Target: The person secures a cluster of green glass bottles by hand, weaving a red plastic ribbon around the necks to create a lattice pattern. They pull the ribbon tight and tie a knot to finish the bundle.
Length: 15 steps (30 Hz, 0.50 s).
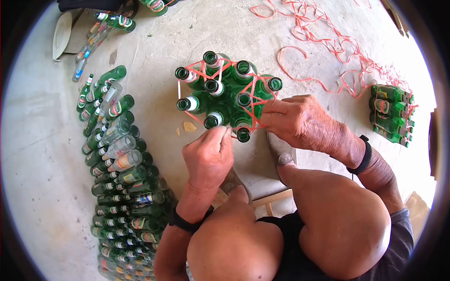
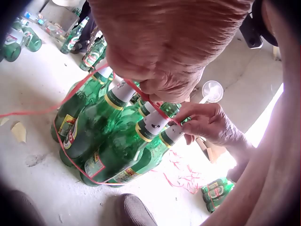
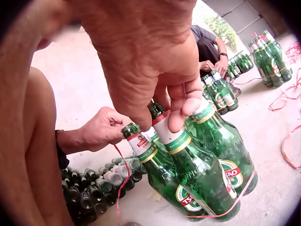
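Note:
A cluster of upright green glass beer bottles (image 1: 200, 102) stands on the floor before the person, with pink-red plastic twine (image 2: 157, 109) criss-crossed between the necks. Another loop of twine circles the lower bodies in the left wrist view. At the near side of the cluster, the left hand (image 1: 208, 152) pinches twine between thumb and curled fingers. The right hand (image 1: 300, 122) is at the right-hand necks, its fingertips pinching the twine there. Seen from the right wrist, a strand hangs from the left hand, and the right fingers lie right over a bottle neck (image 3: 165, 128).
Many loose bottles (image 1: 126, 159) lie in rows along the left. A tied bottle bundle (image 1: 391, 112) stands at the right, near a tangle of loose twine (image 1: 328, 42). Another person (image 3: 211, 49) crouches by more bottles. The worker's shoes (image 1: 281, 149) are close to the cluster.

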### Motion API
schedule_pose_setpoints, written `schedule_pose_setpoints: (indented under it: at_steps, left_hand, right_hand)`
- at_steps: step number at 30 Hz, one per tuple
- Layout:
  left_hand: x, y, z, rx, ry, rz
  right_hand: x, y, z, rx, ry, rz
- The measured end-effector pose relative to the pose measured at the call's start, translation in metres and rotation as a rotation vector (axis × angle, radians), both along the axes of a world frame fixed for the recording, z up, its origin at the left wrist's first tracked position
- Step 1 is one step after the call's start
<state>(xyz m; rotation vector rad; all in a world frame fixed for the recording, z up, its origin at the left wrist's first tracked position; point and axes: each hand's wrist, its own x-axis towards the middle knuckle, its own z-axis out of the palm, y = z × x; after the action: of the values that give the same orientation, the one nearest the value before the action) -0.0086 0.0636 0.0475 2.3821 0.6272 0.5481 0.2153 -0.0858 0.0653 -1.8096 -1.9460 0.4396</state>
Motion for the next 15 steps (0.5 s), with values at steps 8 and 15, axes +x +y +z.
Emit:
schedule_pose_setpoints:
  at_steps: [8, 15]
  left_hand:
    - [-0.017, -0.011, -0.008, -0.221, -0.096, 0.146]
    - [-0.028, -0.014, -0.010, -0.455, -0.083, 0.161]
  right_hand:
    - [-0.002, 0.002, 0.002, -0.007, 0.073, -0.020]
    - [-0.002, 0.002, 0.001, 0.015, 0.076, -0.037]
